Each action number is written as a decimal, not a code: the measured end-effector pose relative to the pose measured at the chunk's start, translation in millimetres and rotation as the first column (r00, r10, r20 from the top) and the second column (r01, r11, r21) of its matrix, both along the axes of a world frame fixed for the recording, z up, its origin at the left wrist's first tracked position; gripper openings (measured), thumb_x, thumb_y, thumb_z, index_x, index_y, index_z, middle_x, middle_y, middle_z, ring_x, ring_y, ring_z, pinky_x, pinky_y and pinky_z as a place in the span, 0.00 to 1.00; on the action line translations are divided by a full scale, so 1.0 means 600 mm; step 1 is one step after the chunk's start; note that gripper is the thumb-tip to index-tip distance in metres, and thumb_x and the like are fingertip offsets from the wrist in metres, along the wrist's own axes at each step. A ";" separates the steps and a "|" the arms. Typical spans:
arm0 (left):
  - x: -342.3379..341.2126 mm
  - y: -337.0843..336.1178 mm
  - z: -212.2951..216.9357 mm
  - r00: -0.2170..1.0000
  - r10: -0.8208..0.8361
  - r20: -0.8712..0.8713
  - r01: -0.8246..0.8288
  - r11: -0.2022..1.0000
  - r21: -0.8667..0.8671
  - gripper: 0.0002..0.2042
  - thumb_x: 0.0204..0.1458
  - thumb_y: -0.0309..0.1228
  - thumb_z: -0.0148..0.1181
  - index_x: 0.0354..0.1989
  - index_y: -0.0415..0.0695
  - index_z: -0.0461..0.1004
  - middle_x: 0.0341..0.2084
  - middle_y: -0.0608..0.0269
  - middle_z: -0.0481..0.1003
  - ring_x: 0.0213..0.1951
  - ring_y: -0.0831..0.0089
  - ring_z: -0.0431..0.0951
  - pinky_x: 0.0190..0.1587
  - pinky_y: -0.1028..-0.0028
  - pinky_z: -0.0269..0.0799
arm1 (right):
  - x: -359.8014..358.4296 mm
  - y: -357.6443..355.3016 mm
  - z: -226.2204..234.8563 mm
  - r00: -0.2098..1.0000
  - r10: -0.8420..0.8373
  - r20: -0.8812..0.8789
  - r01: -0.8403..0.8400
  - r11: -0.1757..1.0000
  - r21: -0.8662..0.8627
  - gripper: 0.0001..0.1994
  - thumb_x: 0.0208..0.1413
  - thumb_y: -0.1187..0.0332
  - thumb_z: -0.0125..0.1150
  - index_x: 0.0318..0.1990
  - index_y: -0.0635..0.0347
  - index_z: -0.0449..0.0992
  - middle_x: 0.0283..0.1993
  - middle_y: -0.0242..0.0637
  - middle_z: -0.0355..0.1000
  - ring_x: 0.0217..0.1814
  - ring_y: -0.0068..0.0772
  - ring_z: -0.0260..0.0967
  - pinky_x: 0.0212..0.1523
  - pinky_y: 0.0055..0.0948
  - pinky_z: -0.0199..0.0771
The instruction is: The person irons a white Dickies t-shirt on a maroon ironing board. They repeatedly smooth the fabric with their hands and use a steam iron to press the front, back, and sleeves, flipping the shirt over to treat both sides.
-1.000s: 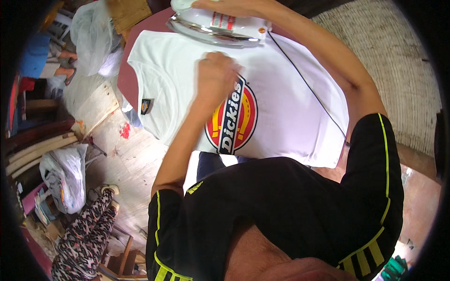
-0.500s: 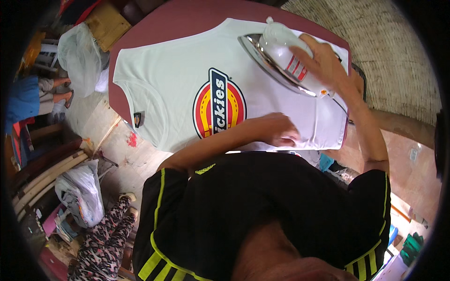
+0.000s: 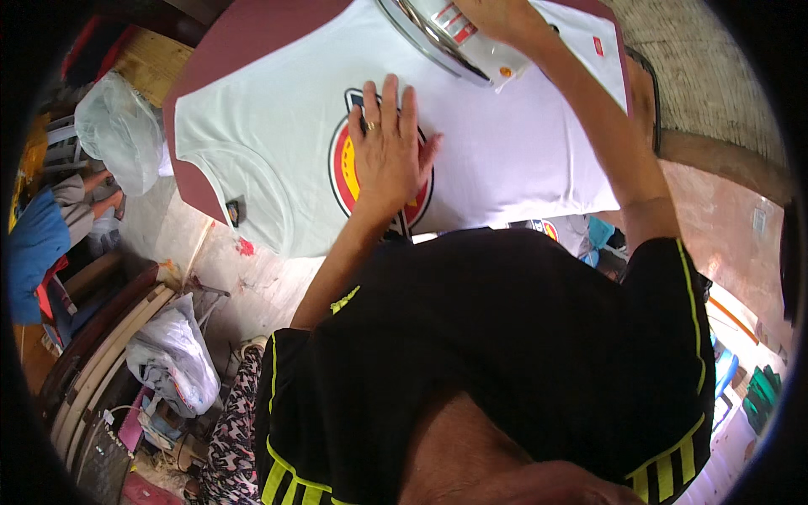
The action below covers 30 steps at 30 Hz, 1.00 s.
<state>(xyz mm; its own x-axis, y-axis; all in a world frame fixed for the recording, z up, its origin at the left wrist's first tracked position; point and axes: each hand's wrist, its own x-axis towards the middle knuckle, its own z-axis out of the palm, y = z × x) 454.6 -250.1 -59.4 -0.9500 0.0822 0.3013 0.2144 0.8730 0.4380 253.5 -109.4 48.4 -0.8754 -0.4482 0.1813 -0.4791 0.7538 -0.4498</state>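
Observation:
A white sleeveless shirt [image 3: 497, 160] lies spread over a maroon padded board [image 3: 223, 50], its neckline toward the left. My left hand [image 3: 387, 156] rests flat on the shirt's red, yellow and black print, fingers spread, a ring on one of them. At the top edge of the view my right hand [image 3: 509, 18] grips a white clothes iron [image 3: 480, 52] with a shiny metal soleplate. The iron is on the far part of the shirt, and its top is cut off by the picture's edge. A small red tag [image 3: 598, 45] shows near the shirt's right end.
A clear plastic bag [image 3: 122, 139] and a white plastic bag [image 3: 177, 358] are at the left. A person in blue [image 3: 38, 240] is at the far left; patterned trousers [image 3: 231, 438] of another show below. A woven surface [image 3: 699, 67] lies beyond the board's right end.
My left hand has moved left and away from me, from the shirt's near edge onto the print, and opened flat. The iron in my right hand has moved farther away and slightly left.

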 end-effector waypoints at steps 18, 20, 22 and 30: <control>0.020 -0.015 -0.027 0.980 0.124 -0.157 -0.142 0.984 -0.108 0.21 0.61 0.31 0.48 0.61 0.37 0.68 0.65 0.47 0.64 0.68 0.45 0.60 0.68 0.47 0.55 | 0.213 0.183 0.019 0.931 0.215 0.295 -0.254 0.962 0.101 0.24 0.66 0.57 0.52 0.58 0.72 0.69 0.53 0.60 0.72 0.59 0.58 0.70 0.58 0.47 0.70; 0.009 -0.008 -0.031 0.975 0.167 -0.143 -0.191 0.966 -0.175 0.23 0.63 0.36 0.47 0.64 0.40 0.66 0.67 0.48 0.62 0.70 0.47 0.58 0.69 0.45 0.53 | 0.237 0.250 -0.057 0.955 0.263 0.135 -0.280 0.951 0.131 0.23 0.67 0.50 0.53 0.55 0.61 0.74 0.31 0.52 0.78 0.29 0.39 0.78 0.30 0.36 0.76; 0.016 -0.007 -0.036 0.965 0.235 -0.117 -0.257 0.937 -0.235 0.24 0.63 0.39 0.46 0.66 0.43 0.65 0.69 0.49 0.60 0.70 0.47 0.57 0.69 0.45 0.52 | 0.297 0.254 -0.018 0.896 0.402 0.187 -0.423 0.902 0.087 0.23 0.67 0.50 0.53 0.54 0.63 0.74 0.30 0.52 0.78 0.26 0.34 0.78 0.26 0.32 0.75; 0.006 0.002 -0.040 0.932 0.232 -0.277 -0.312 0.905 -0.289 0.24 0.62 0.45 0.51 0.62 0.46 0.69 0.64 0.53 0.66 0.67 0.51 0.63 0.65 0.48 0.57 | 0.266 0.281 -0.019 0.835 0.550 0.038 -0.545 0.813 0.205 0.21 0.64 0.52 0.58 0.47 0.65 0.74 0.22 0.54 0.74 0.23 0.47 0.77 0.27 0.39 0.74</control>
<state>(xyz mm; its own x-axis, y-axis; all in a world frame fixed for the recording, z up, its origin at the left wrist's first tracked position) 458.3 -248.8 -83.6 -0.8560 -0.0392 0.5154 0.0082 0.9960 0.0895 413.0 59.1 37.3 -0.4715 -0.8803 0.0523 -0.8474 0.4359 -0.3034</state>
